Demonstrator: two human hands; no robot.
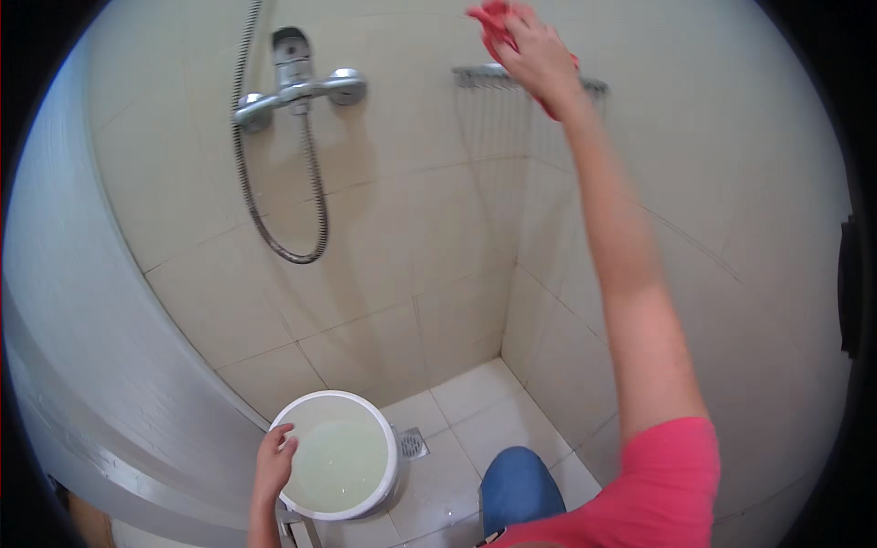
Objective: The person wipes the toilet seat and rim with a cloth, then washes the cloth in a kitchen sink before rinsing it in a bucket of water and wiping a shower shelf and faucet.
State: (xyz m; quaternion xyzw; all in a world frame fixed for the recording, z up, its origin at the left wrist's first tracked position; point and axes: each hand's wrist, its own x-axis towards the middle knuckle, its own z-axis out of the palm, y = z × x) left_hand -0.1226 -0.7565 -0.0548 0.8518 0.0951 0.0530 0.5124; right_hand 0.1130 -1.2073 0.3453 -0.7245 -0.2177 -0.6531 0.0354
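Observation:
High up, my right hand point(538, 58) grips a red cloth point(495, 27), with part of the cloth hanging below the palm. Behind that hand a metal corner shelf point(473, 77) is fixed where the two tiled walls meet. My left hand point(276, 457) is at the left rim of a round white bucket point(392, 449), fingers bent and apart, holding nothing; whether it touches the rim is unclear. Pale greenish water point(336, 459) stands in the bucket, which sits on the tiled floor.
A chrome shower mixer point(296, 90) with a looping metal hose point(322, 205) is mounted on the beige tiled wall. A curved pale panel point(137, 370) runs down the left side. Right of the bucket lies a square floor drain point(413, 444). My knee point(522, 483) is bent nearby.

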